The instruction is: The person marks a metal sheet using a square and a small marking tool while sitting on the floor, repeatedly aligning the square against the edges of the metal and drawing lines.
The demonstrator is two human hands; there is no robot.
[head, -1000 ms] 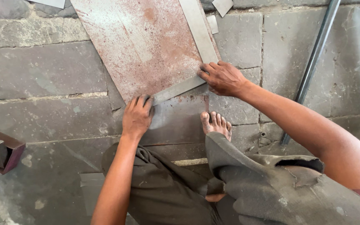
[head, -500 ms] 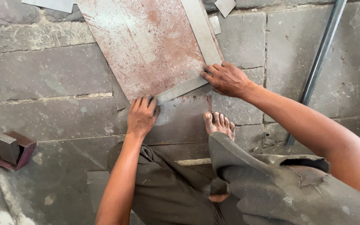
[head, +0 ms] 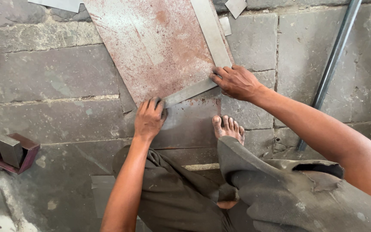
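Left hand point(head: 149, 119): fingers together and flat, pressing one end of a metal square point(head: 202, 64), gripping nothing. Right hand point(head: 235, 81): fingers slightly curled, fingertips pinning the square's corner, not closed around it. The square lies on a rusty steel sheet point(head: 151, 47) resting on the stone floor point(head: 56, 86). Bare foot point(head: 228, 128): just beside the sheet's lower edge. Small metal bracket point(head: 13, 152): well apart, far left. Steel rod point(head: 333, 64): at right.

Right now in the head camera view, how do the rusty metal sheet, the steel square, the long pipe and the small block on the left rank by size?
1. Rusty metal sheet, by far the largest.
2. Long pipe and steel square: similar in length, both cut off by the frame edge, so unranked.
3. Small block, smallest, though nearer the camera.
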